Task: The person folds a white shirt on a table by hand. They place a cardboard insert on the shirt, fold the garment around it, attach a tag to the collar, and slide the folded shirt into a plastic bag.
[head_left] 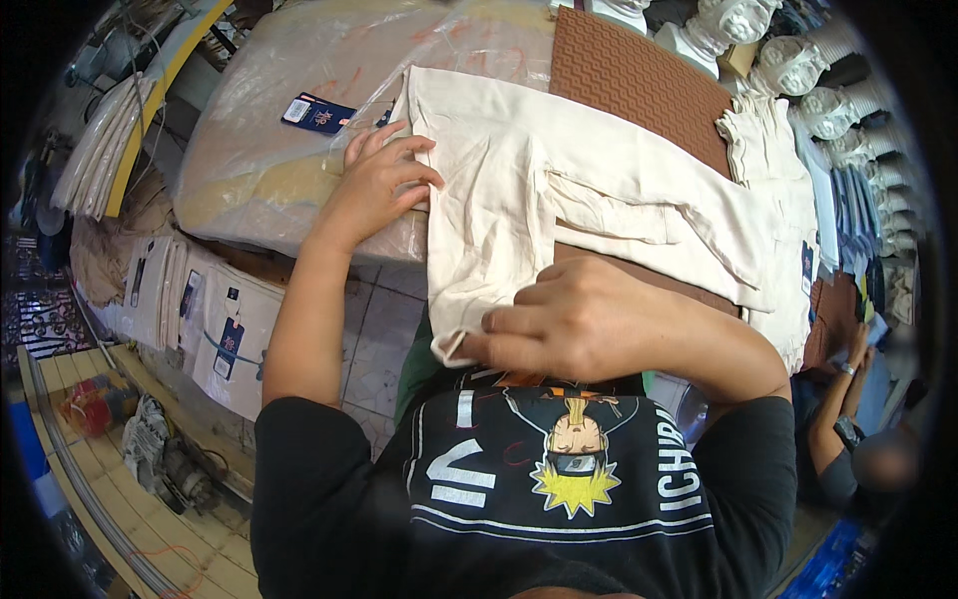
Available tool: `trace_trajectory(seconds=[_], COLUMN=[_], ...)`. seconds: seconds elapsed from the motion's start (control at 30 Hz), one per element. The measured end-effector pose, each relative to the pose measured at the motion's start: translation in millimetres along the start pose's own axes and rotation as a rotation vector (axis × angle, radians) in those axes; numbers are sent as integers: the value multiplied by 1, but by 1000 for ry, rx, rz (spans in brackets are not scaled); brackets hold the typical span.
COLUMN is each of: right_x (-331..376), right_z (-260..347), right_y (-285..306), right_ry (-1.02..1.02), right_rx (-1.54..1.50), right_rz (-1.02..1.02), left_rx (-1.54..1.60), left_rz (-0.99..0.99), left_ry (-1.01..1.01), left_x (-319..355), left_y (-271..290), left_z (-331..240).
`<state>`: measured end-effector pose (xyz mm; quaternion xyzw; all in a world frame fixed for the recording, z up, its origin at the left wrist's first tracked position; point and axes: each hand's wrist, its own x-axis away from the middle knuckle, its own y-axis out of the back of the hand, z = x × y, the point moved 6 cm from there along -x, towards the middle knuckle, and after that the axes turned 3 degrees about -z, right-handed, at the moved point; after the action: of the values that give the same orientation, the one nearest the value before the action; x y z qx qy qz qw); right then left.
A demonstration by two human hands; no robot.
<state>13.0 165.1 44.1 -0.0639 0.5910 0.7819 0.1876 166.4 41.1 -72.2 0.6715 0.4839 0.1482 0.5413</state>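
Observation:
A cream cloth garment (489, 150) lies across the bench, and one long, narrow part of it hangs toward me over the near edge. My left hand (384, 185) rests at the garment's left edge, fingers bent and apart, the tips touching the cloth. Close to my body, the loose end of the hanging part is pinched in my right hand (559, 319), slightly blurred. Dark blue hang tags (319, 113) lie beside the garment's upper left edge. Whether the garment is trousers or a shirt I cannot tell.
Clear plastic (299, 60) covers the padded bench top; a brown patterned mat (639, 75) lies behind the garment. More cream garments (773, 150) are piled at right, near white mannequin busts (823, 110). Packed garments (235, 339) stand at lower left. Another person (848, 439) works at far right.

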Motion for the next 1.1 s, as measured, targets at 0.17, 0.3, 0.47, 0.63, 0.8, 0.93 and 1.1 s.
trace_trajectory(seconds=[0.17, 0.3, 0.47, 0.63, 0.8, 0.93, 1.1], right_x=[12, 48, 190, 287, 279, 284, 334], right_z=[-35, -98, -188, -205, -201, -175, -119], right_y=[34, 113, 90, -3, 15, 32, 67], right_ry=[-208, -611, -1218, -1520, -1375, -1556, -1509], right_rx=[-51, 12, -541, -597, -650, -390, 262], right_rz=[-141, -663, -894, -1019, -1028, -734, -782], left_rx=[28, 645, 694, 143, -21, -94, -57], left_rz=[-42, -42, -33, -199, 29, 134, 92], left_ry=[-106, 228, 245, -76, -129, -67, -145], left_x=[-12, -39, -97, -102, -69, -68, -90], left_y=[2, -17, -37, -43, -67, -86, -72], left_z=[6, 71, 50, -31, -105, -90, -134])
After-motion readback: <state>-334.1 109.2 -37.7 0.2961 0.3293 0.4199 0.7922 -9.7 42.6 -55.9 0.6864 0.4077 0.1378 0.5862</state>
